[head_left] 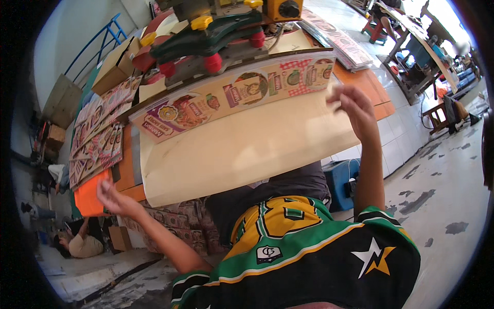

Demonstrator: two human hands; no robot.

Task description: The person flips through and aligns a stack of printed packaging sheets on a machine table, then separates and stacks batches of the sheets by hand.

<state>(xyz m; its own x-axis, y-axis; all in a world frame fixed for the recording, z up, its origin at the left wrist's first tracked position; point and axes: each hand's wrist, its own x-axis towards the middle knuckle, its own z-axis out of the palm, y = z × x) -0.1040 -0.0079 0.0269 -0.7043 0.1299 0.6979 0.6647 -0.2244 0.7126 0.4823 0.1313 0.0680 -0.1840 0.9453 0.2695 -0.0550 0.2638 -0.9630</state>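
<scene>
A broad cream sheet (247, 139) covers the work surface in front of me, its near edge curving down toward my lap. Along its far side lies a long printed strip (206, 105) with food pictures, against the bar of a machine (206, 44) with dark green arms, yellow knobs and red feet. My right hand (355, 105) hovers by the sheet's right end, fingers apart and nothing in them. At the lower left, beside a bright orange sheet (90, 195), is my left hand (118, 200), fingers loosely spread and slightly blurred; it holds nothing visible.
Stacks of printed strips (98, 136) lie at the left, with a cardboard box (114, 64) behind them. More printed sheets (339, 44) sit at the far right. A blue container (342, 180) stands right of my legs. Another person (85, 242) is at the lower left.
</scene>
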